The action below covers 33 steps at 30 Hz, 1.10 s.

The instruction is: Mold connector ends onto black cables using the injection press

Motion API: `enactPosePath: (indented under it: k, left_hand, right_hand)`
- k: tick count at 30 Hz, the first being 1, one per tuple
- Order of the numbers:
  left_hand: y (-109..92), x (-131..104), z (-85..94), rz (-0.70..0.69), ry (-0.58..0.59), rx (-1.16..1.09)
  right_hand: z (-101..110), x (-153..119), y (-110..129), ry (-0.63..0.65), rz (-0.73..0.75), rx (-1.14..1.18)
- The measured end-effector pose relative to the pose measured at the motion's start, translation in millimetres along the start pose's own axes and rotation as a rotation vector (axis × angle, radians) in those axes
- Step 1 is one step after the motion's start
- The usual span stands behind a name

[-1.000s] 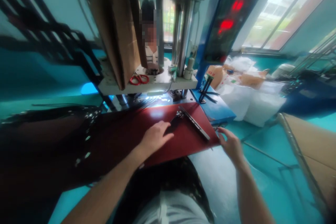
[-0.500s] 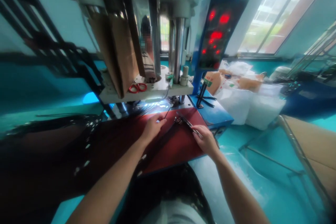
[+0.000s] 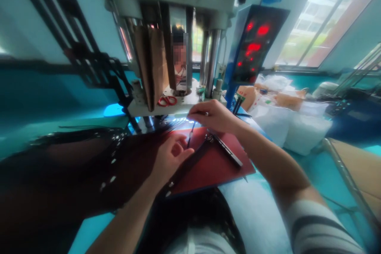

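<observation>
My left hand (image 3: 171, 154) is curled over the red work surface (image 3: 196, 170), thumb and fingertips closed on the lower end of a thin dark cable (image 3: 191, 135). The cable rises toward my right hand (image 3: 212, 116), which is bent at the wrist with fingers pinched together just above it. A small pale spot shows among the right fingers; what they hold is mostly hidden. Below my right forearm, a narrow metal bar (image 3: 228, 151) lies slanted on the red surface. Small metallic ends (image 3: 210, 137) of dark cables rest beside the bar's far tip.
A press machine (image 3: 175, 105) stands ahead, with red-handled scissors (image 3: 167, 101) and cardboard (image 3: 156, 67) on its plate. At right are a control box (image 3: 253, 43) with red lights and white sacks (image 3: 276, 123). A dark cable bundle (image 3: 74, 143) spreads left. Another person sits behind the press.
My right hand has let go of the metal bar and moved up and left, to above the left hand. The bar now lies on the red surface. The view has shifted slightly.
</observation>
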State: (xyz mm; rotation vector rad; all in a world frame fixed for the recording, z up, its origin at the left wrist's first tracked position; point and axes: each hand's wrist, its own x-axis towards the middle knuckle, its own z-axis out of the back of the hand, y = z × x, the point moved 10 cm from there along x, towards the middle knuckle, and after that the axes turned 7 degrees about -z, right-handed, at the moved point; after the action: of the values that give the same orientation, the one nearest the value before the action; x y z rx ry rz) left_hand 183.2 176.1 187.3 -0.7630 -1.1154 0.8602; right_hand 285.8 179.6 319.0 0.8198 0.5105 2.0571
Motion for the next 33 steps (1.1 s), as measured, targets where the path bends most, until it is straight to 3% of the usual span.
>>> enactPosePath:
  k: [5, 7, 9, 12, 15, 18, 21, 25, 29, 33]
  left_hand:
    - [7.1, 7.0, 49.0, -0.006, -0.196, -0.186]
    - [9.6, 13.9, 53.2, 0.004, -0.180, -0.149]
    - [12.0, 22.5, 38.2, 0.015, -0.057, -0.001]
    - [24.6, 29.1, -10.4, 0.022, 0.214, 0.289]
    - [49.9, 25.4, -66.0, 0.025, 0.460, 0.586]
    - [77.2, 20.5, -106.6, 0.058, 0.620, 0.799]
    - [94.5, 23.0, -128.3, 0.109, 0.689, 0.857]
    - [108.0, 31.0, -146.2, 0.154, 0.773, 0.790]
    - [117.5, 39.8, -150.0, 0.199, 0.764, 0.716]
    - [105.8, 38.2, -143.3, 0.201, 0.680, 0.564]
  right_hand:
    - [0.0, 16.2, 43.0, 0.136, 0.148, -0.153]
    - [0.6, 21.1, 41.1, 0.180, 0.166, -0.177]
    - [-6.0, 24.2, 17.5, 0.254, 0.113, -0.202]
    - [-25.0, 19.8, -59.3, 0.353, -0.149, -0.320]
    - [-32.9, 0.9, -139.9, 0.318, -0.408, -0.536]
    - [-29.8, -21.4, -183.7, 0.248, -0.492, -0.619]
    - [-20.8, -48.1, -202.8, 0.232, -0.531, -0.630]
    - [-20.8, -96.8, -209.0, 0.262, -0.614, -0.631]
    - [-41.7, -145.5, -208.7, 0.281, -0.734, -0.636]
    - [-45.5, -165.9, -220.6, 0.192, -0.858, -0.618]
